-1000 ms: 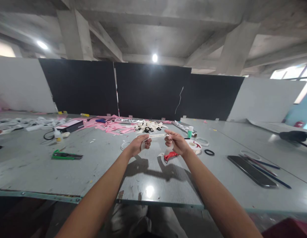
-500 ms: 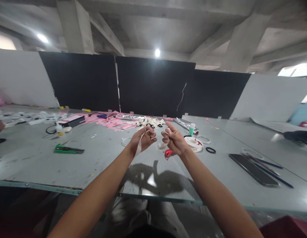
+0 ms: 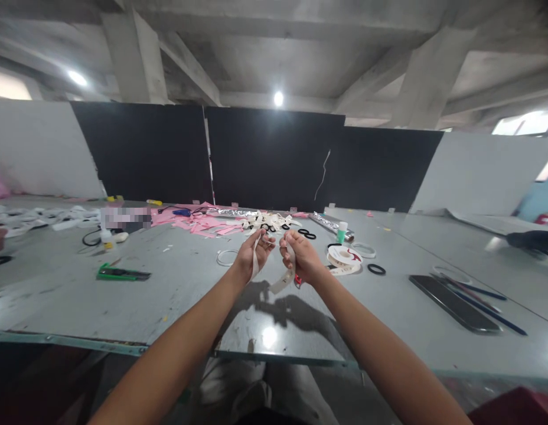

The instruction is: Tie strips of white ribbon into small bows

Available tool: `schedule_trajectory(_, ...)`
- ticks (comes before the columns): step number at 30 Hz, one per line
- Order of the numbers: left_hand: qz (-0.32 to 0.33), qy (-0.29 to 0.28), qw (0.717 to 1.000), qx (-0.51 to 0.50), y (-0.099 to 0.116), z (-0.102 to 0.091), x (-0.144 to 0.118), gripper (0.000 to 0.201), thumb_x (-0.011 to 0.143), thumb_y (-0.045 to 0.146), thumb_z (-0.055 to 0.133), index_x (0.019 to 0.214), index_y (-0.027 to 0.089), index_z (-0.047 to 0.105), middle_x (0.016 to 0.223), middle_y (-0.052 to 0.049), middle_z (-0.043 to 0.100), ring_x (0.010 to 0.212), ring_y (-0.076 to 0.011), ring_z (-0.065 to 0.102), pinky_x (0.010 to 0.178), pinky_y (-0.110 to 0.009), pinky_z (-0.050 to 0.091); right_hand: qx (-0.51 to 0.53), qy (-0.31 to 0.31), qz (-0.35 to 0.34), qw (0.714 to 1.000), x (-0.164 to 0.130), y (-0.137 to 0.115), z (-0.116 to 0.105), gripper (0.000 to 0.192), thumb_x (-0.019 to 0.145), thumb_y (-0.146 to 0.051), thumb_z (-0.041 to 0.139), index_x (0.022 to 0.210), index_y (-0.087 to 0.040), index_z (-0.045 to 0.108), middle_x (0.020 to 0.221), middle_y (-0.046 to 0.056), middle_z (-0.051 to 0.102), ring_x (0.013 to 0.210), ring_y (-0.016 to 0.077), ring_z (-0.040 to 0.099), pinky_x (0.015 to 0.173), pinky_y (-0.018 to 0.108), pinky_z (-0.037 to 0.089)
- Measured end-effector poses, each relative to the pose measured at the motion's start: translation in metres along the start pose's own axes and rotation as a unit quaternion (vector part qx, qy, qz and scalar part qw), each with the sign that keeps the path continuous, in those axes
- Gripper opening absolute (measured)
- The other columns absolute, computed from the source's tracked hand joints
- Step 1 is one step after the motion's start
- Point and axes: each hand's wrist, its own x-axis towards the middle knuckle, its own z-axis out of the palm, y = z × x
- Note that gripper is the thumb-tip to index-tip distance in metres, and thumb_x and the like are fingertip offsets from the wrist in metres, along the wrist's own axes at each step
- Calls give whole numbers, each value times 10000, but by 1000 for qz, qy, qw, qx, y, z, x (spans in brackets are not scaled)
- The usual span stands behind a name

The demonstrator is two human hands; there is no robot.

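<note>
Though limp, pale ribbon [image 3: 283, 282] in both hands [image 3: 255, 255] [image 3: 304, 257].

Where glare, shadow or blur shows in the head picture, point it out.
Head view: a glare spot whitens the tabletop near its front edge; head view: dark shadows lie below the left grip and right grip; head view: the central ceiling lamp blooms white; head view: lettering on the printed ribbon at the right grip is too soft to read clearly.
</note>
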Motion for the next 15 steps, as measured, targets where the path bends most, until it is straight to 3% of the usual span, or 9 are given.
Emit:
schedule_trajectory(5,-12,7,999,-32,3,4,-6,256,841,320,548,643,181,467,523,42,479,552,-103,559,748,-310,511,17,17,-5,1000,4,8,0,278,764,-395,684,867,-236,481,625,-95,464,398,35,334,324,143,323)
schedule_trajectory(8,-36,-7,998,-58,2,1,-5,208,854,295,535,692,176,484,528,58,457,480,-80,510,643,-267,500,29,33,-14,999,6,9,-3,348,721,-310,721,998,-249,519,668,-86,513,452,47,432,383,159,396)
schedule_trajectory(12,-51,-34,996,-59,-4,-6,0,157,855,307,535,765,178,524,563,50,487,522,-108,541,648,-301,500,39,20,-12,999,7,9,-6,457,685,-230,751,1091,-240,541,731,-56,590,565,66,552,530,182,492)
schedule_trajectory(15,-36,-48,998,-12,-8,-7,2,136,821,283,607,889,169,580,615,39,540,563,-109,559,660,-286,489,33,20,-10,999,8,11,-8,411,710,-263,740,1078,-219,562,824,-28,632,463,27,463,452,163,453)
